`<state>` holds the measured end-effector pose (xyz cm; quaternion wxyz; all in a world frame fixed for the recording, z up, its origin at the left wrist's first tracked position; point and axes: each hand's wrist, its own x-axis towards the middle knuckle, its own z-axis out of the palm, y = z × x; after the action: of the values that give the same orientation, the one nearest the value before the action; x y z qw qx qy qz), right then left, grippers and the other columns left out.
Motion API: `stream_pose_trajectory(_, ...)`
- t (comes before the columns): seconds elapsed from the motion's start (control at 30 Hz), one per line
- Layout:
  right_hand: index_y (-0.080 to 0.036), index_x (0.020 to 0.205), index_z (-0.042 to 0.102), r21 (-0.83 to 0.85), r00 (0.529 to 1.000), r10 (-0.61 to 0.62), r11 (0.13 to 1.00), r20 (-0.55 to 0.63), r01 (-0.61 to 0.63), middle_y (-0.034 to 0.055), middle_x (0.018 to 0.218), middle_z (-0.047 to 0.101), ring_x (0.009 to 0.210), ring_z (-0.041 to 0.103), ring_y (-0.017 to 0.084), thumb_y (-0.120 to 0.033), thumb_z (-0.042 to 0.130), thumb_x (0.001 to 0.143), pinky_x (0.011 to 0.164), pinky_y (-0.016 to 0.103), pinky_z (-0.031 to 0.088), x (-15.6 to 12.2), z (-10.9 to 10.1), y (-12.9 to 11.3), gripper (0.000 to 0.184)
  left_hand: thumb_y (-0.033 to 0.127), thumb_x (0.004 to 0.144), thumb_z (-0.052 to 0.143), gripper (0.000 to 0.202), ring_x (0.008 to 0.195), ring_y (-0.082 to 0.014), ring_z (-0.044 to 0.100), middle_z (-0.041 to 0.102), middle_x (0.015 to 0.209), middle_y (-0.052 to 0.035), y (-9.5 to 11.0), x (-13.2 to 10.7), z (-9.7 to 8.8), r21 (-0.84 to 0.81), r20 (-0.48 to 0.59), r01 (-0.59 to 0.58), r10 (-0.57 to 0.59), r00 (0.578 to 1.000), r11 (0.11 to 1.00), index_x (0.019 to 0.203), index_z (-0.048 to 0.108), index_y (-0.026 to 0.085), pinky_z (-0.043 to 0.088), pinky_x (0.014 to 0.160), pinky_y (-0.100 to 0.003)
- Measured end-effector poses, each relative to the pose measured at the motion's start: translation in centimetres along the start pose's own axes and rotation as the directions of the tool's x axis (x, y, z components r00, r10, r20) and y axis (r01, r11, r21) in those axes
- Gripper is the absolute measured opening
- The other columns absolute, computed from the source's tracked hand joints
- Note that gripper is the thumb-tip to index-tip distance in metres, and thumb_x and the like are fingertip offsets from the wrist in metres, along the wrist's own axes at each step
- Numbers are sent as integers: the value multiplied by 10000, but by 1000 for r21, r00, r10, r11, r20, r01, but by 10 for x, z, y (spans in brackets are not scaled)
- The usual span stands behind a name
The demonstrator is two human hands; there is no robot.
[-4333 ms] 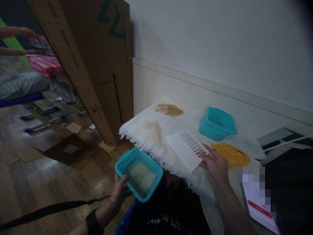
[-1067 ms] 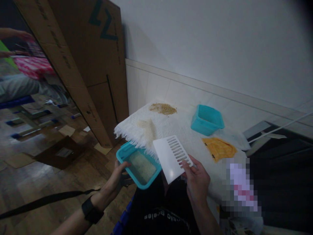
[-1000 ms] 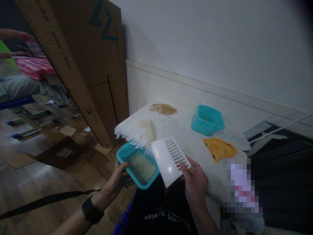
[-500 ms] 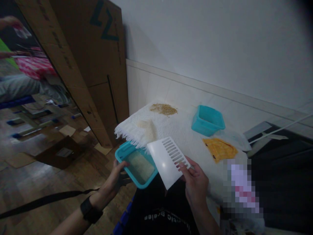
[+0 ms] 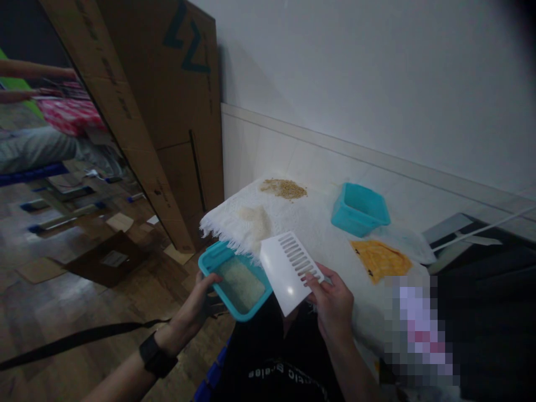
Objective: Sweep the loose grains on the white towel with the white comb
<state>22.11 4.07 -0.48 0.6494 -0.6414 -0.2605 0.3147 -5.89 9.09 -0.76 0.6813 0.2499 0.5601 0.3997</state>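
Note:
My left hand (image 5: 204, 298) grips the near left rim of a teal plastic bin (image 5: 251, 314), thumb over the edge. Pale grains like rice (image 5: 243, 283) lie in the bin, which is held below the table's front edge. In my right hand (image 5: 333, 301) is a white slotted plastic sheet (image 5: 281, 273), pinched at its slotted right side and tilted beside the bin's right rim. A small heap of pale grains (image 5: 257, 220) sits on the white fringed cloth (image 5: 305, 215) just behind. Farther back on the cloth is a patch of tan grains (image 5: 287, 188).
A second teal bin (image 5: 355, 224) stands on the cloth at the right, near a yellow packet (image 5: 381, 261) and clear plastic. Tall cardboard boxes (image 5: 176, 111) rise at the left. A dark bag (image 5: 494, 312) lies at right. Another person (image 5: 46, 145) sits at far left.
The slotted sheet has shifted slightly and turned a little in my right hand. My left hand keeps its hold on the bin. The view has moved slightly; the other person's arm has lowered.

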Motion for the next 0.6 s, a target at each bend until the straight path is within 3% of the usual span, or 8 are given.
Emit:
stream_pose_trajectory(0.13, -160, 1214, 836, -9, 998, -29, 1000, 55, 30, 114, 864, 898, 758, 863, 306, -634, 1022, 740, 633, 364, 696, -8, -4, -3, 696, 492, 729, 885, 701, 720, -270, 766, 701, 919, 26, -4, 3, 1, -5, -9, 4, -4, 1000, 1000, 1285, 486, 339, 621, 620, -393)
stream_pose_trajectory(0.37, -146, 1174, 775, 72, 987, -81, 993, -136, 92, 112, 854, 884, 741, 847, 301, -564, 1080, 575, 582, 376, 696, 41, -7, -18, 791, 452, 770, 878, 618, 772, -280, 775, 704, 980, -3, -7, 5, -2, -32, -17, 5, -6, 1000, 999, 1253, 507, 347, 643, 660, -418)
stream_pose_trajectory(0.6, -156, 1154, 775, 121, 995, -39, 991, -88, 50, 97, 842, 882, 733, 853, 294, -542, 1086, 591, 632, 416, 734, 45, -7, -2, 750, 454, 716, 910, 644, 773, -271, 757, 684, 945, 15, -4, 5, -3, -52, -27, 20, -22, 999, 998, 1196, 492, 359, 645, 684, -425)
